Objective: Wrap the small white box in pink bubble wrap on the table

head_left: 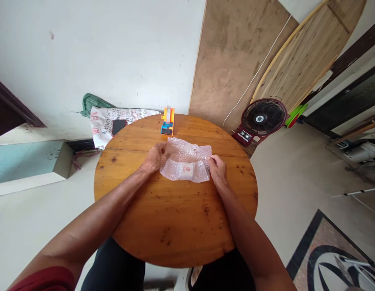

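Note:
A sheet of clear, pinkish bubble wrap (178,146) lies on the round wooden table (175,222), its near part folded over a small white item (187,169) with red marks. What that item is I cannot make out through the plastic. My left hand (156,157) grips the sheet's left edge, fingers curled. At the right edge, my right hand (217,166) pinches the wrap between thumb and fingers. Just beyond the sheet stands an orange and blue tape dispenser (167,121), touched by neither hand.
Behind the table's far left edge are a white printed sack (135,114) and a dark flat object (119,126). A dark red fan (261,118) stands off the right rim. A pale green box (29,161) sits at the left, and a round wooden board (308,52) leans at the back right.

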A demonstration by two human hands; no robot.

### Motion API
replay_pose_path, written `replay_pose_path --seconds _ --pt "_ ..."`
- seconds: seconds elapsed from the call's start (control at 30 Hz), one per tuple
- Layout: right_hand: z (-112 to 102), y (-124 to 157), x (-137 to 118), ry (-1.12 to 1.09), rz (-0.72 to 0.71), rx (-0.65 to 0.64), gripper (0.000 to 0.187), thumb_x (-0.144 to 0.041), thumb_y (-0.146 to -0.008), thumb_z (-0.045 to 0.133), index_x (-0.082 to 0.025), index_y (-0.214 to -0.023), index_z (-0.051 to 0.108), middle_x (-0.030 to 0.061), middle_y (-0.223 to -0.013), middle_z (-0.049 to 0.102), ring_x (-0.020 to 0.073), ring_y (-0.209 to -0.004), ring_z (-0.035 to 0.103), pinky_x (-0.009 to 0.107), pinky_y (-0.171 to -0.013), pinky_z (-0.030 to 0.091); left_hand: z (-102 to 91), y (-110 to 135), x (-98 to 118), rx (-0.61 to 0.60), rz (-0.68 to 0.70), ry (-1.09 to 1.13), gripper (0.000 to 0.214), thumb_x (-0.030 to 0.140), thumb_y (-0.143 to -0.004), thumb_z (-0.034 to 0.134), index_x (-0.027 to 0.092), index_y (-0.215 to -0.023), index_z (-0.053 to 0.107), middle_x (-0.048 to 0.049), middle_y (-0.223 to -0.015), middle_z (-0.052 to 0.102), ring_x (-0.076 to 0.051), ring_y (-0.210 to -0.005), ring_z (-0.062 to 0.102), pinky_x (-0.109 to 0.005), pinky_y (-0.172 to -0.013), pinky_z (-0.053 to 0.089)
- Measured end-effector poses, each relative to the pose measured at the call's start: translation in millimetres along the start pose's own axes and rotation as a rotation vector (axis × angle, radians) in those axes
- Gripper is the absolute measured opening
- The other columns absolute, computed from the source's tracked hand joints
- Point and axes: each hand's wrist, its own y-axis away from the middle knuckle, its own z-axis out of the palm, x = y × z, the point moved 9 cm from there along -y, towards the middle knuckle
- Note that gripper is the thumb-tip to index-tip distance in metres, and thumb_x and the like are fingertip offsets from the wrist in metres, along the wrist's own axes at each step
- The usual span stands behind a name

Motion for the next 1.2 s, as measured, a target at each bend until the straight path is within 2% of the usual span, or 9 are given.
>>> replay_pose_path --seconds 0.1,0.17,0.33,0.53,0.73,0.83,0.97,1.07,1.2 --pt "-1.0 -1.9 -3.4 0.051 -0.013 -0.022 0.027 -0.043 -0.077 0.057 -0.018 -0.071 0.063 0.0006 -0.069 0.064 0.0170 -0.066 0.055 0.027 -0.063 0.039 -16.4 7.3 18.1 0.176 0.137 -0.075 0.043 0.029 -0.075 0.058 0.012 -0.113 0.068 -0.0157 -0.122 0.063 -0.030 -0.111 0.060 -0.043 -0.095 0.051" --pt "-2.2 -3.0 -2.9 0.049 0.000 -0.021 0.027 -0.044 -0.076 0.057 -0.018 -0.071 0.064 0.0015 -0.070 0.066 0.0176 -0.066 0.056 0.027 -0.063 0.040 -18.7 16.7 39.1 0.177 0.284 -0.063 0.039 0.032 -0.079 0.057 0.014 -0.113 0.067 -0.0128 -0.116 0.065 -0.027 -0.110 0.060 -0.042 -0.097 0.049" --pt "-2.1 -4.0 -1.6 0.082 -0.012 -0.020 0.031 -0.046 -0.079 0.055 -0.018 -0.070 0.065 0.0012 -0.069 0.066 0.0176 -0.066 0.057 0.027 -0.063 0.040 6.5 33.9 67.1 -0.161 0.433 -0.084 0.032 0.040 -0.087 0.053 0.017 -0.104 0.068 -0.0099 -0.100 0.070 -0.022 -0.092 0.064 -0.035 -0.088 0.049" --pt "-3.0 -5.2 1.1 0.123 -0.009 -0.003 0.028 -0.044 -0.079 0.056 -0.019 -0.072 0.066 0.0009 -0.068 0.067 0.0183 -0.065 0.059 0.028 -0.063 0.041 14.1 36.7 64.1 -0.340 0.352 -0.129 0.053 0.052 -0.097 0.034 0.016 -0.069 0.062 -0.0012 -0.060 0.051 -0.013 -0.059 0.047 -0.025 -0.060 0.038" --pt "-5.8 -8.2 3.9 0.216 -0.069 0.029 0.020 -0.038 -0.077 0.056 -0.021 -0.077 0.067 0.0034 -0.080 0.071 0.0200 -0.074 0.061 0.031 -0.072 0.046 13.7 56.0 74.3 -0.639 0.192 0.116 0.052 0.059 -0.090 0.047 0.015 -0.068 0.065 0.0024 -0.055 0.046 -0.009 -0.050 0.037 -0.022 -0.049 0.028" --pt "-2.8 -8.0 0.9 0.346 -0.132 0.002 0.016 -0.032 -0.077 0.054 -0.021 -0.074 0.065 0.0048 -0.088 0.070 0.0209 -0.083 0.061 0.033 -0.078 0.045 22.7 83.1 97.8 -0.827 0.256 0.095 0.043 0.051 -0.086 0.057 0.016 -0.066 0.068 -0.0015 -0.068 0.060 -0.012 -0.061 0.053 -0.023 -0.057 0.039" --pt "0.8 -7.9 0.1 0.416 -0.169 -0.028 0.015 -0.029 -0.079 0.053 -0.021 -0.072 0.064 0.0048 -0.090 0.069 0.0206 -0.088 0.059 0.033 -0.081 0.043 44.4 128.4 123.4 -0.937 0.434 -0.044 0.021 0.036 -0.084 0.060 0.022 -0.077 0.075 -0.0047 -0.124 0.064 -0.025 -0.110 0.061 -0.032 -0.092 0.046" --pt "1.7 -8.6 1.7 0.412 -0.174 -0.026 0.017 -0.029 -0.082 0.051 -0.021 -0.072 0.063 0.0045 -0.087 0.068 0.0195 -0.084 0.057 0.032 -0.079 0.042 63.1 162.2 125.4 -1.033 0.479 -0.102 0.017 0.030 -0.082 0.062 0.022 -0.073 0.073 -0.0057 -0.125 0.065 -0.026 -0.108 0.063 -0.036 -0.095 0.047" --pt "2.8 -8.2 1.3 0.453 -0.190 -0.004 0.017 -0.025 -0.082 0.050 -0.022 -0.070 0.063 0.0050 -0.084 0.066 0.0195 -0.082 0.053 0.031 -0.078 0.041 57.9 176.1 127.7 -1.091 0.367 0.000 0.015 0.031 -0.082 0.063 0.019 -0.076 0.071 -0.0078 -0.114 0.068 -0.019 -0.082 0.067 -0.030 -0.074 0.051"
